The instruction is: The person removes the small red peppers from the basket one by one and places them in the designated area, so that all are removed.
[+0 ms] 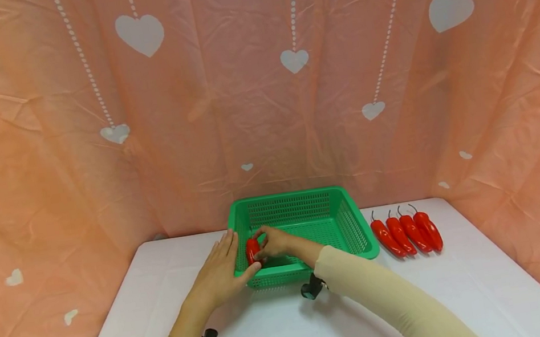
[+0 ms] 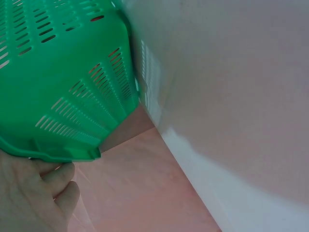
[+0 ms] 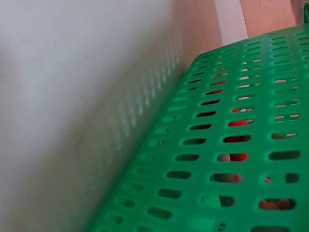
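A green plastic basket (image 1: 309, 265) with slotted walls stands on the table. Inside it, along the left wall, lies a red chili pepper (image 1: 252, 250). My right hand (image 1: 276, 242) reaches over the front rim and holds that pepper between thumb and fingers. In the right wrist view the basket's wall (image 3: 193, 145) hides most of this; bits of red show through the slots. My left hand (image 1: 217, 274) rests on the basket's left rim and front left corner, its fingers extended. The left wrist view shows some of its fingers (image 2: 60, 179) against the rim.
Several red chili peppers (image 1: 406, 234) lie side by side to the right of the basket, stems pointing away. A white cloth covers the table (image 1: 267, 336). Behind and at both sides hangs a pink curtain (image 1: 253, 119) with white hearts.
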Demonstrator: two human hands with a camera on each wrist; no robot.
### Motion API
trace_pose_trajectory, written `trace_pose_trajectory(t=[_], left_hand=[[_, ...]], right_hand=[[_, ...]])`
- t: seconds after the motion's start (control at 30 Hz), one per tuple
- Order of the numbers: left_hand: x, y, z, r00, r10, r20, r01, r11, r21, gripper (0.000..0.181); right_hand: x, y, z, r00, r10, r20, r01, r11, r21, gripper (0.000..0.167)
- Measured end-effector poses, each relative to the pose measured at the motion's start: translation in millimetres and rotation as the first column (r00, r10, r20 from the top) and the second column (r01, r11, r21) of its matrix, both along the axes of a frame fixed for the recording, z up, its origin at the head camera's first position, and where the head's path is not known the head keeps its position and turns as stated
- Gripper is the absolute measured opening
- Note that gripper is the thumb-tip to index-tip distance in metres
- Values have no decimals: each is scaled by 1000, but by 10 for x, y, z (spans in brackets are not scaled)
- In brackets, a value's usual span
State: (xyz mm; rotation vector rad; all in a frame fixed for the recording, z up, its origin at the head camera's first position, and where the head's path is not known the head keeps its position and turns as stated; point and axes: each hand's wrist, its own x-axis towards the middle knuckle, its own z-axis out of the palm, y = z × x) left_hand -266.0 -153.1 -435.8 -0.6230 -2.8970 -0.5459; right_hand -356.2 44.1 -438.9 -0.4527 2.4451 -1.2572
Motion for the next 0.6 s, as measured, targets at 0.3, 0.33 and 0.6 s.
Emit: trace_pose_trajectory(t=[0.3, 0.33, 0.6], left_hand=[[1, 0, 10, 1000, -5, 3, 5, 1000, -3, 99], [2, -1, 10, 1000, -6, 3, 6, 1000, -3, 99], [-2, -8, 5, 1000, -5, -2, 5, 1000, -4, 101]], right_hand=[[-5, -7, 15, 999, -3, 42, 7, 995, -96, 56], [-7, -7, 15, 999, -2, 47, 7, 994, -107, 56], [-23, 4, 44, 999, -37, -12, 35, 991, -126, 55]])
